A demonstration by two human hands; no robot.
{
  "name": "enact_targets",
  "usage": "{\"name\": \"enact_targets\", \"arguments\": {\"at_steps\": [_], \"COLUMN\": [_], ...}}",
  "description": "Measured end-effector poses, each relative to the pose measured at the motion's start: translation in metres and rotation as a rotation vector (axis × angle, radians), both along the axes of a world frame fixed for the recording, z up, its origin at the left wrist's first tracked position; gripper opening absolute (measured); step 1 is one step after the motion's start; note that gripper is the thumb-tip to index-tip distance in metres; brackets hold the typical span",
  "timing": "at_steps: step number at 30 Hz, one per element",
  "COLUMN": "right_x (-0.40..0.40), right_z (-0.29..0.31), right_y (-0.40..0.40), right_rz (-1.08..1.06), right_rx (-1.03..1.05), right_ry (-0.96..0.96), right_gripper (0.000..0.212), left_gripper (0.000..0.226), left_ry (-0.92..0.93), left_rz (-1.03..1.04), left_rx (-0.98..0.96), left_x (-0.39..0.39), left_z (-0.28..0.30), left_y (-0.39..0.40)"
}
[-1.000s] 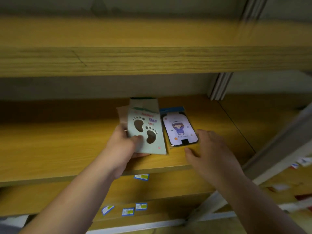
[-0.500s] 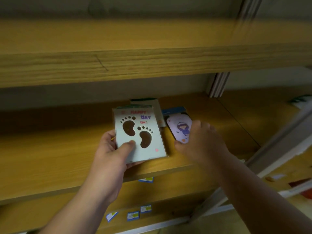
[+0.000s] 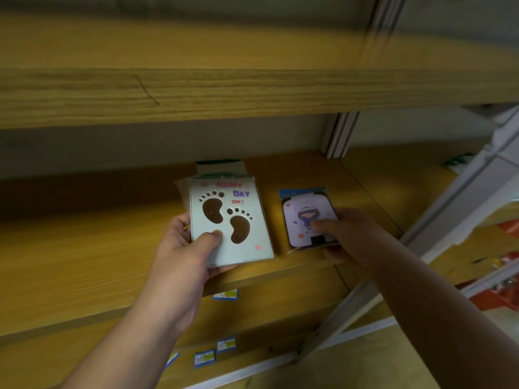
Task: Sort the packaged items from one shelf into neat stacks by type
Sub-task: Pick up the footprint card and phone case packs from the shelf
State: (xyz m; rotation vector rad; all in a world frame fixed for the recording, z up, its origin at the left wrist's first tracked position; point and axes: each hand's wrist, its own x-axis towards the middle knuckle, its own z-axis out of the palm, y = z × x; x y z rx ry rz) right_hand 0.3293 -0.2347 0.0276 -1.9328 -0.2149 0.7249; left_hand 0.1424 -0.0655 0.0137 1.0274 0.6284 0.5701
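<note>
Fingers, left hand (image 3: 184,249): I see them curled round the footprint card pack (image 3: 230,220), thumb on its face.
Fingers, right hand (image 3: 348,237): gripping the cartoon-girl pack's (image 3: 306,217) near edge.
Both packs: just beside each other over the wooden shelf (image 3: 84,262).
Behind: a green-topped pack (image 3: 219,165), partly hidden.

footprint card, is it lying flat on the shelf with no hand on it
No, the left hand grips the footprint card, thumb on its front.

left hand (image 3: 182,256) gripping, right hand (image 3: 351,237) pinching — forearms outstretched
</note>
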Motion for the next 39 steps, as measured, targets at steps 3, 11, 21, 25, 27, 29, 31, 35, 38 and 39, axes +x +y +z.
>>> {"name": "enact_targets", "arguments": {"at_steps": [3, 11, 21, 25, 27, 29, 31, 35, 38, 39], "right_x": [-0.005, -0.025, -0.034, -0.031, -0.025, -0.016, -0.005, 0.024, 0.045, 0.052], "right_z": [0.0, 0.003, 0.027, 0.031, 0.034, 0.037, 0.039, 0.039, 0.035, 0.034], "right_y": [-0.015, -0.068, -0.153, -0.197, -0.226, -0.259, -0.294, -0.357, -0.395, -0.406], "right_rz": [-0.147, -0.125, 0.209, 0.227, 0.25, 0.261, 0.253, 0.184, 0.086, 0.056], "right_rx": [0.215, 0.531, 0.681, 0.708, 0.692, 0.697, 0.72, 0.715, 0.708, 0.702], "right_ry": [0.167, 0.085, 0.073, 0.124, 0.125, 0.125, 0.127, 0.094, 0.097, 0.101], "right_gripper": [0.017, 0.023, 0.032, 0.039, 0.04, 0.043, 0.043, 0.039, 0.033, 0.033], "left_gripper": [0.033, 0.035, 0.035, 0.033, 0.032, 0.032, 0.034, 0.047, 0.035, 0.034], "left_ry": [0.007, 0.019, 0.002, -0.011, -0.005, 0.004, 0.009, 0.019, 0.058, 0.072], "left_rz": [0.004, 0.009, -0.039, -0.008, -0.014, -0.019, -0.02, -0.023, -0.058, -0.066], "left_rx": [0.015, 0.034, 0.138, 0.115, 0.099, 0.103, 0.117, 0.125, 0.119, 0.106], "left_x": [0.001, 0.003, 0.005, 0.01, 0.016, 0.024, 0.034, 0.061, 0.085, 0.094], "left_z": [0.0, 0.003, 0.017, 0.031, 0.036, 0.039, 0.041, 0.039, 0.037, 0.036], "left_y": [-0.005, -0.036, -0.12, -0.179, -0.21, -0.24, -0.27, -0.325, -0.361, -0.371]}}
